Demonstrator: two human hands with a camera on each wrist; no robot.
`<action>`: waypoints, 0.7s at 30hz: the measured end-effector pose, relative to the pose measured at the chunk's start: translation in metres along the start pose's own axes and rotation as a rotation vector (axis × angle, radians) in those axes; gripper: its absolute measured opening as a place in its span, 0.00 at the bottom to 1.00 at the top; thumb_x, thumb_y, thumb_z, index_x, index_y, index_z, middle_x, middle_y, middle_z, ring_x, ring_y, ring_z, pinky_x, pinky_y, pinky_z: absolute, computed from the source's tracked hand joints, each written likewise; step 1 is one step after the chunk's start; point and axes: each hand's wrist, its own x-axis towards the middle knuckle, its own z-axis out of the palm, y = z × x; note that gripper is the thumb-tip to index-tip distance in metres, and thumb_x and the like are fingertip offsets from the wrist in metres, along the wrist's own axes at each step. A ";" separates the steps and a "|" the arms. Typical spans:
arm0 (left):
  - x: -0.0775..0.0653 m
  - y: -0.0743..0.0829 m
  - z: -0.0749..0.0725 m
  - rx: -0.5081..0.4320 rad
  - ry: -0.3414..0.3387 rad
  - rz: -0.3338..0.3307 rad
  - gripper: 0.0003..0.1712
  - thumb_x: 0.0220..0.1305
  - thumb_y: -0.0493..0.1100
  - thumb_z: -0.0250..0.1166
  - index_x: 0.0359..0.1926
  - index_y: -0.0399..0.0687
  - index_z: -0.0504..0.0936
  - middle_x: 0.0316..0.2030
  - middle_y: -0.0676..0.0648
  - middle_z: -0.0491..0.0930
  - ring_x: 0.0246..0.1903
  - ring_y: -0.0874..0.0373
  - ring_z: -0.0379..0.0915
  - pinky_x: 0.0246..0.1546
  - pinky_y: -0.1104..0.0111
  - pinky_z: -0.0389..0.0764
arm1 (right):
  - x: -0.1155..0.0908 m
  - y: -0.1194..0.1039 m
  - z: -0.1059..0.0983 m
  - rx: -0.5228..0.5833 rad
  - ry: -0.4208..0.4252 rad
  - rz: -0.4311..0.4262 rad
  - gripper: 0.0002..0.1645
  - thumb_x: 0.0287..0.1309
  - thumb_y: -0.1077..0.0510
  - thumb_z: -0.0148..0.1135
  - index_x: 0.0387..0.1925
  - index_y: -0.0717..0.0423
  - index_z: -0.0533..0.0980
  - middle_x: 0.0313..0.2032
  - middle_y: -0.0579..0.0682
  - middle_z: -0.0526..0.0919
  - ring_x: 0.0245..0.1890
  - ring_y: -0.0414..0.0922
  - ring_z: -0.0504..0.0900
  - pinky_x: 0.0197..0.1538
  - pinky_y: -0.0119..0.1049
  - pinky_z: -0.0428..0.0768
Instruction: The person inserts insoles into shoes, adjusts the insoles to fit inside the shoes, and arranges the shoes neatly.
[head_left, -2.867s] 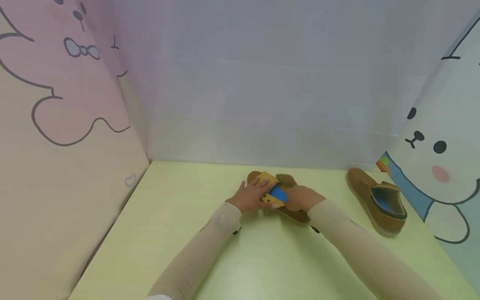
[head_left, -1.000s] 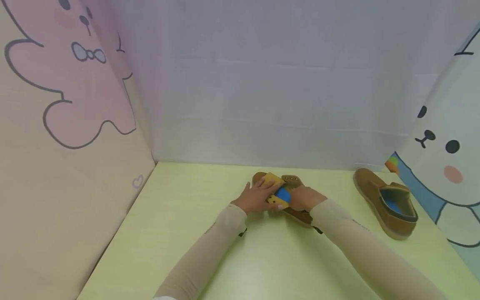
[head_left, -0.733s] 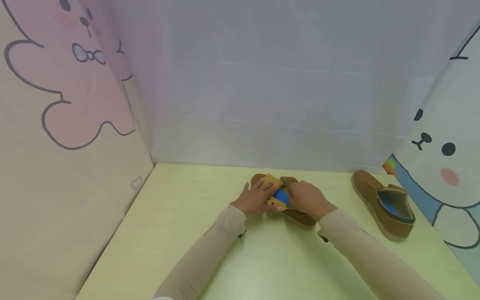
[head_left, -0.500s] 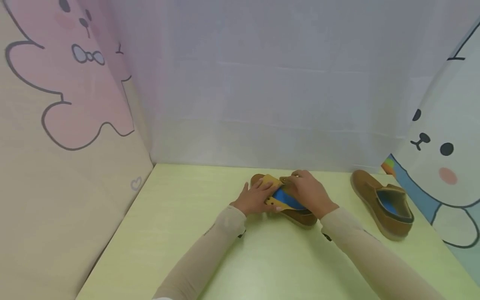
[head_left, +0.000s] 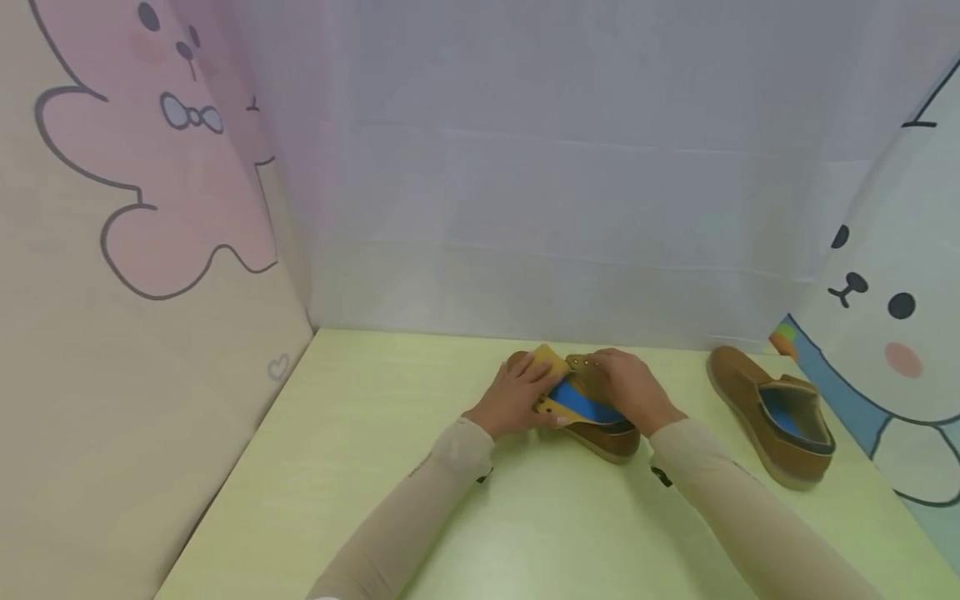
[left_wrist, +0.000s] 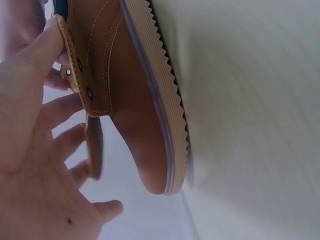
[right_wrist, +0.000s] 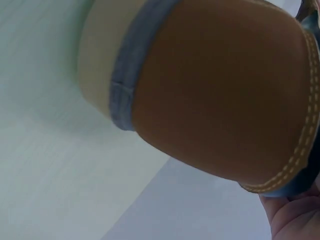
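A brown leather shoe [head_left: 602,446] stands on the table, toe pointing to the back left, its yellowish-tan tongue [head_left: 551,358] folded toward the toe. Inside it a blue lining [head_left: 585,407] shows. My left hand [head_left: 517,400] holds the front of the shoe, fingers over the tongue. In the left wrist view, its thumb is at the near eyelet flap [left_wrist: 80,75] and its fingers lie behind the tongue. My right hand [head_left: 633,387] grips the far eyelet flap [head_left: 581,364]; its fingertips are partly hidden. The right wrist view shows the heel [right_wrist: 215,95] close up.
A second brown shoe [head_left: 776,417] with a blue inside stands at the table's right edge. The pale yellow table [head_left: 360,417] meets a whitish curtain [head_left: 525,208] behind and cartoon-printed walls [head_left: 187,375] on both sides.
My right hand has come out of the shoe's opening and moved to the far eyelet flap, uncovering more of the blue lining. My left hand stays on the tongue.
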 end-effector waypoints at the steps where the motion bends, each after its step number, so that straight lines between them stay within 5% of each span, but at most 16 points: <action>1: 0.000 0.000 0.000 0.017 0.022 0.019 0.47 0.65 0.73 0.59 0.78 0.60 0.62 0.79 0.51 0.50 0.79 0.46 0.34 0.74 0.44 0.47 | -0.001 0.001 0.000 0.012 0.003 0.006 0.16 0.65 0.72 0.61 0.52 0.66 0.83 0.48 0.63 0.85 0.51 0.62 0.83 0.55 0.56 0.80; 6: 0.002 -0.003 0.001 0.018 0.113 0.060 0.48 0.63 0.72 0.63 0.78 0.62 0.63 0.81 0.46 0.37 0.79 0.42 0.31 0.75 0.48 0.50 | 0.000 0.005 -0.002 0.032 -0.003 0.027 0.15 0.66 0.71 0.61 0.53 0.65 0.83 0.47 0.62 0.86 0.48 0.61 0.85 0.52 0.55 0.81; 9: 0.004 -0.006 0.005 -0.137 0.134 0.044 0.53 0.61 0.71 0.65 0.81 0.63 0.54 0.81 0.44 0.38 0.78 0.44 0.39 0.73 0.51 0.57 | -0.002 0.005 -0.001 0.028 -0.004 0.037 0.16 0.66 0.70 0.61 0.54 0.64 0.82 0.47 0.62 0.87 0.46 0.60 0.86 0.50 0.55 0.82; 12: 0.003 -0.009 0.006 -0.323 0.132 -0.001 0.63 0.59 0.73 0.66 0.81 0.68 0.35 0.77 0.43 0.55 0.71 0.46 0.60 0.66 0.54 0.70 | -0.001 0.006 0.000 0.026 0.002 0.027 0.16 0.66 0.70 0.62 0.54 0.64 0.82 0.46 0.62 0.87 0.44 0.59 0.87 0.49 0.54 0.83; 15: 0.000 -0.007 0.001 -0.416 0.105 -0.042 0.70 0.56 0.73 0.68 0.80 0.66 0.28 0.63 0.42 0.76 0.55 0.50 0.78 0.56 0.57 0.78 | 0.000 0.009 0.002 0.023 0.018 0.026 0.16 0.66 0.70 0.61 0.53 0.63 0.82 0.43 0.61 0.88 0.39 0.58 0.87 0.45 0.53 0.84; 18: -0.004 -0.002 -0.005 -0.376 0.076 -0.062 0.69 0.54 0.69 0.73 0.82 0.56 0.39 0.54 0.45 0.82 0.49 0.53 0.81 0.55 0.59 0.79 | -0.001 0.010 0.002 0.025 0.027 0.040 0.15 0.66 0.70 0.60 0.53 0.63 0.83 0.42 0.61 0.88 0.35 0.56 0.87 0.42 0.52 0.84; 21: -0.004 0.000 -0.008 -0.325 0.072 -0.057 0.57 0.54 0.63 0.76 0.78 0.50 0.59 0.58 0.50 0.82 0.56 0.56 0.78 0.59 0.62 0.77 | -0.001 0.009 0.001 0.027 0.029 0.050 0.15 0.66 0.69 0.61 0.53 0.62 0.83 0.41 0.61 0.88 0.34 0.55 0.86 0.41 0.51 0.84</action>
